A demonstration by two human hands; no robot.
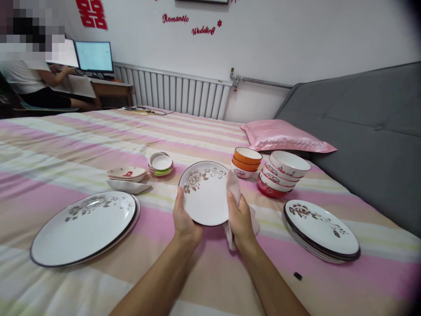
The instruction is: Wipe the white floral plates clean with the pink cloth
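Note:
Between my hands, a round white plate (210, 197) with a brown flower print and dark rim is held up, tilted toward me. My left hand (186, 219) grips its left edge, thumb on the front. A pale cloth (233, 186) is folded over the plate's right edge, and my right hand (241, 219) is closed on the cloth and plate there. Part of the cloth hangs below and behind that hand. To the right lies a stack of similar round plates (322, 228); large oval plates (88, 228) are stacked on the left.
Behind the plate are small dishes (162, 163), boat-shaped dishes (126, 173), orange-rimmed bowls (247, 160) and a stack of larger bowls (284, 171). A pink pillow (286, 135) rests by the grey headboard (362, 114). A small black object (297, 276) lies on the striped bedding. A person (29, 81) sits at a desk.

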